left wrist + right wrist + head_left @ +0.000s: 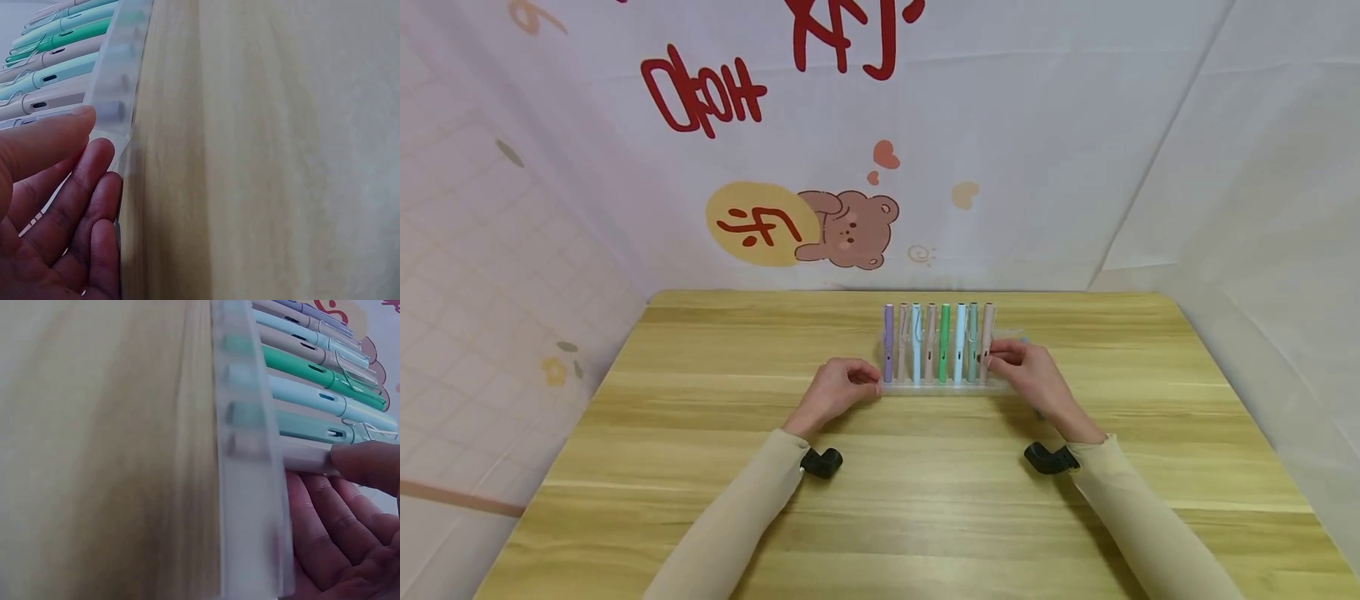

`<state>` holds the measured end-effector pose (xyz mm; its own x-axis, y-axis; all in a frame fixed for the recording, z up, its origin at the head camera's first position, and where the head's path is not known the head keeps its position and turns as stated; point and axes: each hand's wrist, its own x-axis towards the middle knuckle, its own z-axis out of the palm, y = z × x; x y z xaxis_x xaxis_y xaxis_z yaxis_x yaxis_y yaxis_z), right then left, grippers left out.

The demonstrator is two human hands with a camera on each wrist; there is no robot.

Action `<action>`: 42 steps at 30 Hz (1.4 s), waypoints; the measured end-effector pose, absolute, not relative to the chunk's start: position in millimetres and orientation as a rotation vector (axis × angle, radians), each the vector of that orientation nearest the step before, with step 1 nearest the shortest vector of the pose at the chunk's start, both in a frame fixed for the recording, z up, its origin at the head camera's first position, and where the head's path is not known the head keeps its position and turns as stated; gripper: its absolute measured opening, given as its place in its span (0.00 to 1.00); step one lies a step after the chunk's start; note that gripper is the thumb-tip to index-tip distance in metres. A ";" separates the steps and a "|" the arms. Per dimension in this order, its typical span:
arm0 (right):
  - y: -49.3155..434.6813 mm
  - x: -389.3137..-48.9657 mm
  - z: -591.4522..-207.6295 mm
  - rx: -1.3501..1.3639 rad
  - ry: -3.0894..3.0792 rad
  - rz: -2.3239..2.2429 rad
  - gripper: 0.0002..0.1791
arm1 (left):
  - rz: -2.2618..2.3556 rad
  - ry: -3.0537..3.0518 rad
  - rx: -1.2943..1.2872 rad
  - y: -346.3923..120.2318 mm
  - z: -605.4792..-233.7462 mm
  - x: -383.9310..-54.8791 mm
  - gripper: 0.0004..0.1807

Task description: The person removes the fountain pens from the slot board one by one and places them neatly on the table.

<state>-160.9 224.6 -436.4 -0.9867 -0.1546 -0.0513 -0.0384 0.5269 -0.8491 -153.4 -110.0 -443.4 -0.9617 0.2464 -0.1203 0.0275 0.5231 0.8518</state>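
Note:
A clear pen stand (934, 390) holds several capped pens upright in a row. Purple is the leftmost pen (888, 343), and a green pen (944, 337) stands amid light blue and pinkish-grey ones. My left hand (842, 387) holds the stand's left end, thumb and fingertips at its corner. With my right hand (1034, 379) I pinch the rightmost pen, a pinkish-grey one (305, 455), between thumb and fingers. Its lower end shows through the frosted front strip (253, 506) of the stand. Right beside it stands a teal pen (973, 342).
The stand rests toward the back of a wood-grain table (925, 500). Behind the table hangs a white cloth (1022, 167) printed with a bear and red lettering. Black wrist mounts (822, 463) sit at both sleeve cuffs. The stand's right section, beyond the last pen, is partly behind my right hand.

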 end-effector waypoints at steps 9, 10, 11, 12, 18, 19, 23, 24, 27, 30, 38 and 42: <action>219.5 -161.8 -433.4 -0.141 2.669 -1.487 0.18 | 1.416 2.530 0.247 -109.3 -441.7 -152.8 0.06; 219.0 -161.1 -432.8 -0.143 2.670 -1.505 0.18 | 1.419 2.528 0.242 -109.7 -441.3 -152.6 0.06; 218.7 -160.6 -432.1 -0.147 2.671 -1.523 0.18 | 1.421 2.531 0.241 -110.0 -441.0 -152.5 0.06; 218.4 -160.0 -431.2 -0.150 2.676 -1.538 0.18 | 1.422 2.531 0.236 -110.3 -440.8 -152.4 0.06; 219.4 -156.3 -422.4 -0.166 2.720 -1.604 0.19 | 1.427 2.522 0.227 -111.5 -440.4 -152.4 0.07; 219.9 -155.7 -420.8 -0.169 2.719 -1.617 0.20 | 1.426 2.524 0.230 -111.5 -440.4 -152.6 0.07; 224.0 -153.3 -414.7 -0.173 2.682 -1.696 0.20 | 1.423 2.526 0.228 -111.3 -440.2 -153.7 0.07; 225.2 -152.6 -413.1 -0.179 2.665 -1.716 0.21 | 1.424 2.528 0.225 -111.3 -440.6 -154.1 0.06; 229.7 -150.1 -408.5 -0.176 2.642 -1.743 0.22 | 1.423 2.524 0.222 -111.0 -440.8 -154.8 0.06; 234.9 -146.6 -403.7 -0.153 2.661 -1.728 0.24 | 1.423 2.529 0.235 -110.4 -441.4 -155.5 0.06; 252.4 -138.2 -400.4 -0.137 2.699 -1.719 0.24 | 1.404 2.544 0.246 -110.1 -443.5 -157.1 0.06; 259.5 -135.2 -402.1 -0.111 2.694 -1.744 0.23 | 1.413 2.540 0.248 -110.3 -444.1 -155.9 0.07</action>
<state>-135.2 259.5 -402.1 -0.9952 -0.0206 0.0957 -0.0957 0.4084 -0.9078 -155.9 -110.3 -444.1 -0.9607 0.2541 -0.1121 0.0387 0.5222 0.8519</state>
